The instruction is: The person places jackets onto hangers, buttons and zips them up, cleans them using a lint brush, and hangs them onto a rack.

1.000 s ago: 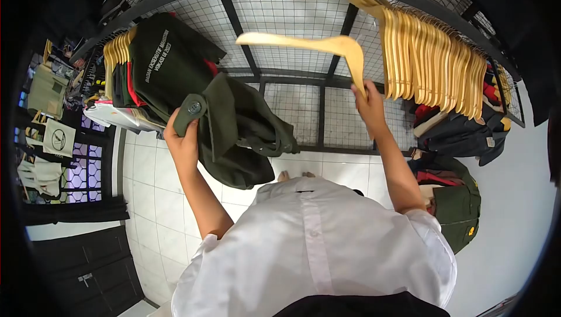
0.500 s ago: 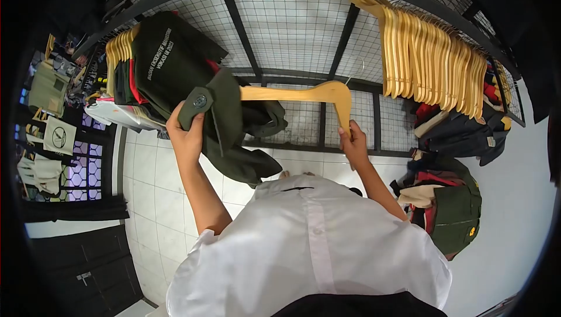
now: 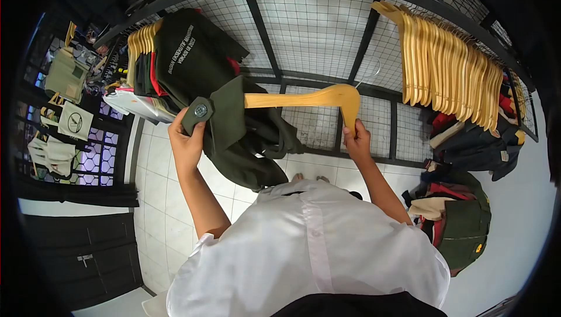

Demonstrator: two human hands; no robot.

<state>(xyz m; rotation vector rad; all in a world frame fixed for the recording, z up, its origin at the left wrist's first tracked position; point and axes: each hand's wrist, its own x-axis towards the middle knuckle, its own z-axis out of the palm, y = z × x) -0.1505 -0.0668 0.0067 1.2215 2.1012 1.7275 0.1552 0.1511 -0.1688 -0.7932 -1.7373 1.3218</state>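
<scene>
My left hand (image 3: 187,141) is closed on the shoulder end of a dark green jacket (image 3: 228,112), close to a round button on a tab. One arm of a wooden hanger (image 3: 298,98) goes into the jacket, and the jacket's folds hang down below it. The other arm of the hanger is bare, and my right hand (image 3: 357,141) pinches its tip. The hanger's thin metal hook points away from me toward the rack.
On the rack's (image 3: 274,30) right hang several bare wooden hangers (image 3: 447,65). Jackets with printed lettering (image 3: 193,54) hang at left. A clothes pile (image 3: 461,217) is at lower right, a dark door (image 3: 87,258) at lower left. White tiles (image 3: 169,182) cover the floor.
The view has shifted slightly, so the racks appear farther right. The jacket's shoulder piece now lies flatter over the hanger arm. Both hands keep their hold.
</scene>
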